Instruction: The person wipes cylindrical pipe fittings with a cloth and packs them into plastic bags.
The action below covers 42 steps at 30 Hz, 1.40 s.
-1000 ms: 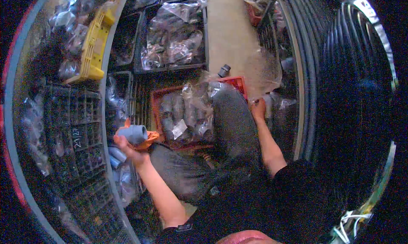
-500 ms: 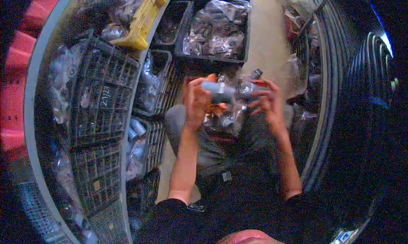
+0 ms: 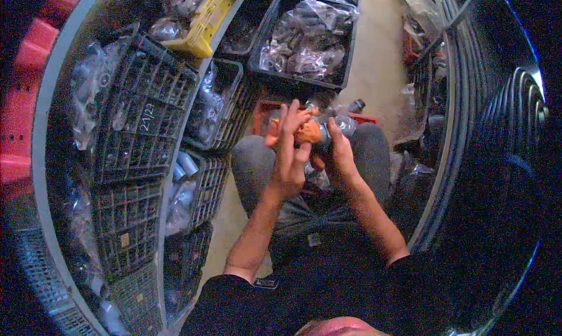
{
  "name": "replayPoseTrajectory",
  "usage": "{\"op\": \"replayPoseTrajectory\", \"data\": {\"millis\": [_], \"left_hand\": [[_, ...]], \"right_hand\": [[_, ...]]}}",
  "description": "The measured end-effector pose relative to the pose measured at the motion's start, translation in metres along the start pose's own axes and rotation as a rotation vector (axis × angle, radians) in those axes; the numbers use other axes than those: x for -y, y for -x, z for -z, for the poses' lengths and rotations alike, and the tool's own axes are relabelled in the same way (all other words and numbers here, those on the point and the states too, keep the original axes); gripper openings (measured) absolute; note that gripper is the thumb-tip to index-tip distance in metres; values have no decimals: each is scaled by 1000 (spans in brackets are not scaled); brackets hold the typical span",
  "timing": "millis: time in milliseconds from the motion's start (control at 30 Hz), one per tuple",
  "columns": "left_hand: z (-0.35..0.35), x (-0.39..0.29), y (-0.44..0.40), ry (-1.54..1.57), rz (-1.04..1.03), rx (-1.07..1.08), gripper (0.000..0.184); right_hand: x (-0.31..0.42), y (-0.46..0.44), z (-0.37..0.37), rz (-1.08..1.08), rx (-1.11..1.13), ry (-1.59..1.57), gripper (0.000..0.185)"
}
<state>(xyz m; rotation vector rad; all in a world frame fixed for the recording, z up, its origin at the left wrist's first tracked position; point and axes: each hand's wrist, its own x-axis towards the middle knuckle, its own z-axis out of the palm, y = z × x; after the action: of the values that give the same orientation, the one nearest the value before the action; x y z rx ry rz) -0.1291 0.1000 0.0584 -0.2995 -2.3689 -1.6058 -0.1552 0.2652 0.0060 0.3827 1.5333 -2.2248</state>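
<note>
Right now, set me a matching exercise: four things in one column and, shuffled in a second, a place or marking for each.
Things:
1. Orange material
2. Yellow crate
3. Black crate at the left
4. Small dark fitting

Places and markings:
A. White writing on its side
B. Beside the rim of the red crate in the view
C. Between the left hand and the right hand
D. Near the view's top edge

Pairs: 1-C, 2-D, 3-A, 4-B
</note>
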Motion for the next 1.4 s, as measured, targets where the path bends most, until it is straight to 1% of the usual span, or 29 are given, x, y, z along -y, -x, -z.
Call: {"op": "replayPoseTrajectory", "data": {"millis": [67, 100, 167, 200, 267, 300, 333, 400, 433, 467, 500, 533, 567, 600, 667, 733, 767, 833, 900, 933, 1000, 1033, 1067, 1100, 1167, 1233, 1267, 1333, 1400], "left_hand": [[0, 2, 2, -97, -121, 16, 39], [6, 5, 4, -193, -130, 23, 35], [13, -1, 10, -357, -155, 29, 26], [20, -14, 11, -360, -155, 26, 26], [35, -29, 11, -166, -109, 160, 28], [36, -23, 15, 58, -39, 174, 23], [38, -20, 16, 57, -42, 174, 23], [41, -12, 20, 412, 148, 195, 20], [47, 12, 29, 737, 217, 291, 17], [47, 10, 30, 736, 216, 290, 17], [47, 9, 29, 559, 237, 316, 18], [44, 9, 32, 615, 355, 295, 20], [42, 8, 34, 674, 472, 263, 22], [36, 5, 31, 674, 476, 254, 22], [26, 5, 22, 1046, 565, -114, 26], [27, 17, 22, 1021, 572, -91, 30], [27, 19, 23, 993, 521, -81, 32], [25, 23, 25, 963, 466, -69, 35], [18, 7, 20, 346, -64, 63, 50], [14, -8, 23, 347, -69, 63, 50], [8, -50, 24, -103, -47, -18, 58], [9, -53, 21, -209, -94, -28, 60], [9, -50, 18, -210, -98, -34, 60], [9, -45, 17, -203, -139, -22, 62], [10, -37, 19, -200, -180, -13, 64], [8, -32, 18, -105, -229, -87, 68], [9, -32, 20, -106, -229, -88, 68], [10, -33, 24, -232, -239, -287, 68], [4, -16, 27, -194, -183, -322, 68]], "right_hand": [[17, 15, -7, -135, -3, -148, 57], [25, 23, -8, -181, -9, -162, 59], [27, 28, -7, -238, -11, -169, 61], [24, 28, -6, -207, -10, -145, 63], [19, 28, -9, -163, -4, -122, 64], [16, 29, -14, -67, -66, -54, 62], [7, 24, -12, -16, -107, 11, 61], [-4, 17, -11, 77, -198, 146, 61], [-6, 17, -13, 119, -176, 91, 60], [1, 21, -14, 129, -159, 89, 57], [8, 24, -15, 138, -143, 87, 55], [15, 28, -16, 148, -126, 85, 52], [22, 36, -21, 206, -111, 95, 50], [17, 35, -21, 255, -112, 127, 47], [15, 36, -24, 355, -119, 192, 43], [26, 42, -27, 372, -103, 83, 45], [30, 43, -27, 380, -97, 46, 45], [29, 40, -18, 270, -92, -12, 46], [32, 42, -19, 239, -72, -67, 47], [32, 42, -19, 245, -62, -83, 47], [27, 36, -17, 267, -25, -48, 48], [24, 30, -14, 275, -10, -21, 48], [23, 26, -12, 283, 6, 6, 48], [24, 22, -9, 281, -3, 128, 51], [28, 23, -10, 278, -8, 249, 54], [43, 30, -12, 255, 85, 182, 62], [50, 33, -13, 255, 86, 182, 62], [59, 37, -14, 10, 112, 287, 71], [56, 34, -19, -31, 70, 315, 74]]}}
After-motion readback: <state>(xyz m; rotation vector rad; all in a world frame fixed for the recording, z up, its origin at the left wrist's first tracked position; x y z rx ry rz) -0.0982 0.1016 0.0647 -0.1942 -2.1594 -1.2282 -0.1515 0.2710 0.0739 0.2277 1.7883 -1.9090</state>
